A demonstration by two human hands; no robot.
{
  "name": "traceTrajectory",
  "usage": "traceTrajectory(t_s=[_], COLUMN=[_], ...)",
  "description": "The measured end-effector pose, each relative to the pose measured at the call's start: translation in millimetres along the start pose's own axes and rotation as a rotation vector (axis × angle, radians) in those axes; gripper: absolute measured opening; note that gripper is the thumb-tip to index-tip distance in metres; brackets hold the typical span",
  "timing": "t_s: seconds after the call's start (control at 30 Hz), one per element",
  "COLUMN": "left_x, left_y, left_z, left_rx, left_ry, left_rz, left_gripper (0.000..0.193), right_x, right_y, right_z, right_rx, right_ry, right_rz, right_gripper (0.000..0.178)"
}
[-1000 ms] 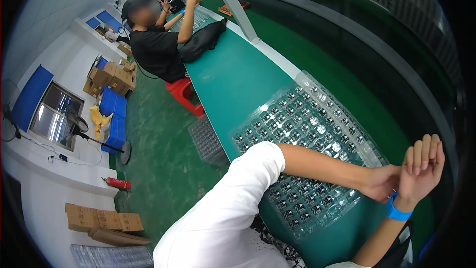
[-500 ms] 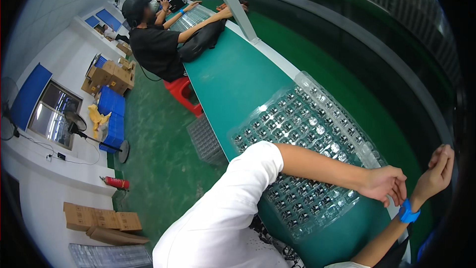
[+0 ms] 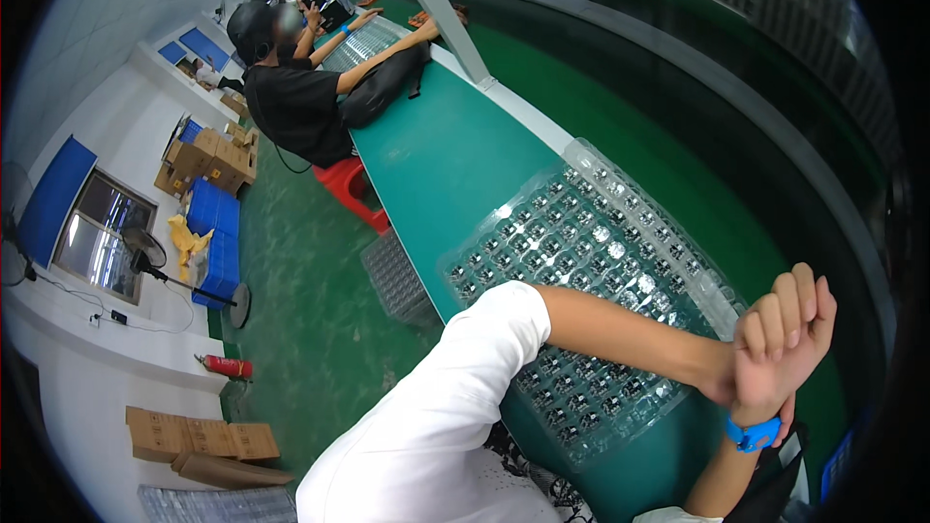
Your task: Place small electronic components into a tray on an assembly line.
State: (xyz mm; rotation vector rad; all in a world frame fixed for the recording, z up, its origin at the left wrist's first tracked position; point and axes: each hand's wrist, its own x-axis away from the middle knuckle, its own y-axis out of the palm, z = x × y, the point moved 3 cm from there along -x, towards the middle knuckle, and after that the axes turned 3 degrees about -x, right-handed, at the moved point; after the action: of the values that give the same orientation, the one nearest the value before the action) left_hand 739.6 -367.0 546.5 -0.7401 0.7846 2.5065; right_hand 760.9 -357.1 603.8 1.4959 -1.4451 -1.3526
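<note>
My left hand [image 3: 719, 374], at the end of the white-sleeved arm, reaches across to my right wrist. Its fingers wrap behind that wrist, mostly hidden, with some fingertips showing beside the blue wristband [image 3: 753, 434]. Above the band my right hand [image 3: 783, 339] is raised, fingers loosely bent and a little apart, holding nothing. Beneath my left forearm lies a clear plastic tray [image 3: 620, 436] on the green bench, its pockets filled with rows of small dark-and-silver parts. The forearm covers part of those rows.
Further along the green bench [image 3: 436, 160], a person in black [image 3: 295, 107] sits on a red stool [image 3: 351, 196], near a black bag [image 3: 383, 87]. A white post [image 3: 436, 10] rises from the bench's edge. Stacked trays [image 3: 395, 276] stand on the floor beside it.
My right hand has moved left and turned, coming up against my left hand. The left fingers, earlier visible by the wristband, now go behind the right wrist. The view has shifted slightly.
</note>
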Motion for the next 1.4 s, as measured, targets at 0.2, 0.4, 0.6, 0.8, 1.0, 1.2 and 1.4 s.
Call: traceTrajectory(t_s=[0.2,0.4,0.6,0.8,1.0,1.2,1.4], left_x=[-2,10,19,13,18,42,28], left_y=[27,55,85,98,108,124,42], left_z=[-18,-14,2,-35,-65,-8,-1], left_rx=[0.063,0.106,0.306,0.682,1.08,1.737,2.544], left_ry=[-0.26,-0.512,-0.467,-0.161,0.063,0.212,0.46], left_rz=[-0.36,-0.682,-1.091,-1.667,-2.202,-2.945,-3.559], left_gripper=[0.035,0.035,0.034,0.032,0.03,0.03,0.031], right_x=[23,62,71,75,73,41,48], right_y=[0,20,26,34,37,45,45], right_z=[60,131,132,128,122,91,43], right_rx=[-0.038,-0.27,-0.358,-0.332,-0.329,-0.211,0.207], right_ry=[0.286,0.667,0.74,0.729,0.781,0.433,0.138], right_rz=[0.037,-0.104,-0.114,-0.139,-0.154,-0.517,-0.09], right_gripper=[0.036,0.042,0.045,0.048,0.041,0.025,0.024])
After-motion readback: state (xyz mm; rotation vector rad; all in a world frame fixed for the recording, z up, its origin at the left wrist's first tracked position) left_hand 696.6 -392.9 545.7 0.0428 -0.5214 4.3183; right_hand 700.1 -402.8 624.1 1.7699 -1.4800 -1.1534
